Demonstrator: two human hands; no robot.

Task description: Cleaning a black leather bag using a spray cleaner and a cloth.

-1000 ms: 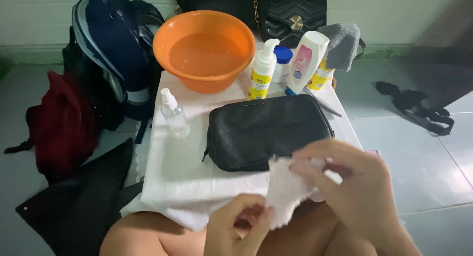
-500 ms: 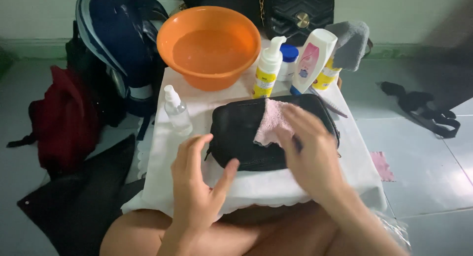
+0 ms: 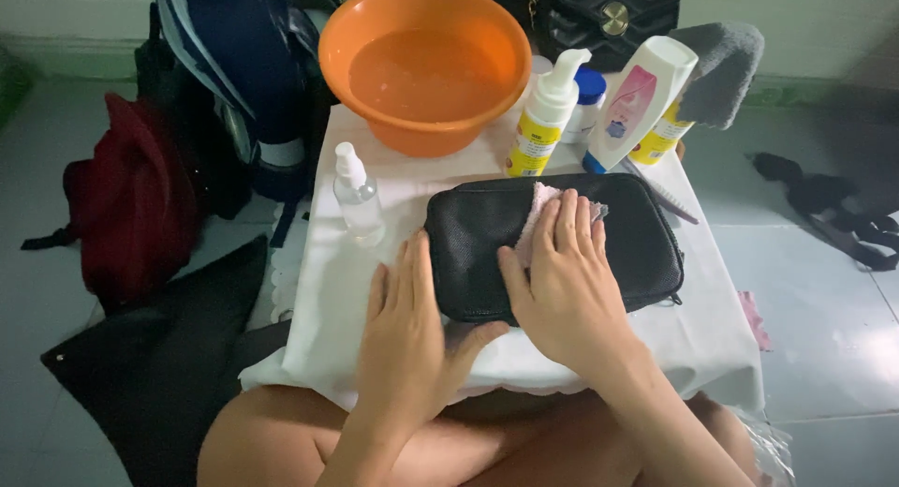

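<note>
right hand point(image 3: 562, 281) presses pink cloth point(image 3: 541, 215) on black pouch point(image 3: 637, 239); left hand point(image 3: 407, 332) beside

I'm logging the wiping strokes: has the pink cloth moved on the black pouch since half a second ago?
Yes. The cloth under the right hand has slid left along the pouch, away from its right end, towards the left hand.

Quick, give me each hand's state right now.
Left hand: open, flat beside the black pouch, thumb against its near edge, holding nothing.
Right hand: open, fingers pressing a pink cloth onto the pouch.
</note>
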